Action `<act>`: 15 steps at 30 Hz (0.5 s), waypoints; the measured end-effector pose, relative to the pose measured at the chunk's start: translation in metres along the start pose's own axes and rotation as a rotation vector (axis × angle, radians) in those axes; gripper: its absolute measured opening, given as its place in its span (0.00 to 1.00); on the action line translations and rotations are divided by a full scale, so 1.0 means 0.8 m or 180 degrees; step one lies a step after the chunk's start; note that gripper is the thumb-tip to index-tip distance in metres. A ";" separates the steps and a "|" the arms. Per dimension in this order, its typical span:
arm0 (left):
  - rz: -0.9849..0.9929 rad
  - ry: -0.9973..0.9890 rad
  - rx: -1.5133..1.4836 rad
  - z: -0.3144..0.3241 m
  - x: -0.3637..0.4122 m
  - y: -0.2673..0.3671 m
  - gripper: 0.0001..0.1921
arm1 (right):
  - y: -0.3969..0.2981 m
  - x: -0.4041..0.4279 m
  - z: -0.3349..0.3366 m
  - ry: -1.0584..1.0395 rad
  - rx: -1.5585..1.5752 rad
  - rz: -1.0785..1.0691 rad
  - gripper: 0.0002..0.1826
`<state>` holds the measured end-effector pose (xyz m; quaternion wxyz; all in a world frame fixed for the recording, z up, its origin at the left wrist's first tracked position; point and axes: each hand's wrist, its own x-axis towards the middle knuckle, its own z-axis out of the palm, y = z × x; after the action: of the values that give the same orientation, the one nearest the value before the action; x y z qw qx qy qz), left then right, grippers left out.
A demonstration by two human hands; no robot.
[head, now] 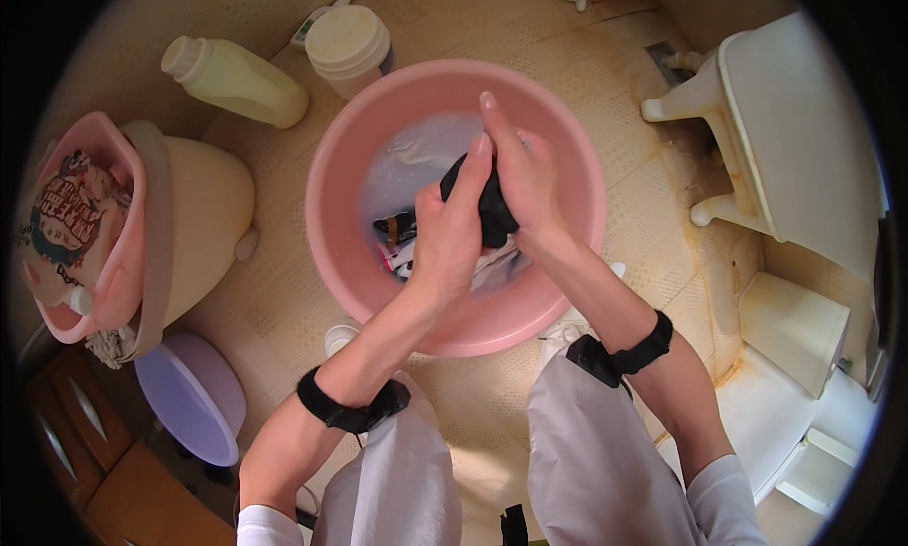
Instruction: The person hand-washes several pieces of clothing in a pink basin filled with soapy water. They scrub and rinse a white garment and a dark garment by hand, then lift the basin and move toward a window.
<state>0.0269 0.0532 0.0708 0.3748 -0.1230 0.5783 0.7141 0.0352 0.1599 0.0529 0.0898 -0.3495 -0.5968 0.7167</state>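
A round pink plastic basin (330, 276) stands on the tiled floor before me, with cloudy water and wet cloth items (401, 227) in it. Above the water, a bunched black cloth (494, 205) is pressed between both my hands. My left hand (454, 220) grips it from the left, thumb pointing up. From the other side, my right hand (525, 166) closes on it, its thumb also raised. The lower part of the cloth hangs between my wrists. Black straps with small dark boxes go round both forearms.
Behind the basin stand a white lidded tub (347, 42) and a pale yellow bottle (245, 85). At the left are a pink container (135, 262) holding a printed package, and a purple basin (195, 404). A white plastic stool (794, 135) is at the right, above a white bin (791, 326).
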 end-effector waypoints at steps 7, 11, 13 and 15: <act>0.0612 0.0578 -0.0576 0.008 0.033 0.024 0.10 | -0.005 -0.022 0.037 0.0197 -0.0554 -0.1661 0.29; 0.0295 0.0894 -0.0628 0.013 0.009 0.013 0.09 | -0.015 0.001 0.032 0.0153 -0.0838 -0.1599 0.28; 0.0063 0.0782 -0.0764 0.011 0.006 0.010 0.09 | -0.017 0.007 0.033 0.0137 -0.1030 -0.1310 0.28; 0.0191 0.0966 -0.1189 0.005 0.012 0.011 0.09 | -0.009 -0.018 0.042 0.0107 -0.1188 -0.1169 0.28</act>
<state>0.0157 0.0600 0.0726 0.2330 -0.2788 0.4893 0.7928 0.0236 0.1272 0.0669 0.1622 -0.2577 -0.7705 0.5600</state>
